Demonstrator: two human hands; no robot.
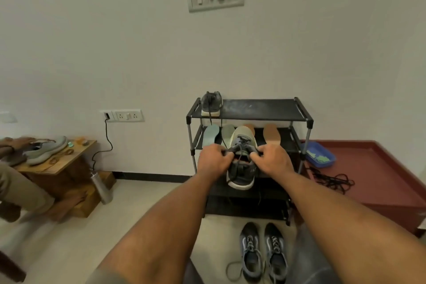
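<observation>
Floor pair of grey sneakers (262, 253) nearest; beyond them left hand (213, 160) and right hand (273, 160) — fingers curled, pinching the laces (240, 148) — hold the shoe (241, 176) mid-air before the rack (258, 108). Step, likely: tightening laces; next needs even pull, then shelving beside the insoles (272, 134).

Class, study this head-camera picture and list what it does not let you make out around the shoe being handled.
Head view: lacing of the shoe, covered by the left hand and right hand that grip it.
Head view: lowest shelf of the rack, dark and behind the forearms.
Head view: contents of the blue tray, too small.
Head view: the second person, cut off by the left edge.
</observation>
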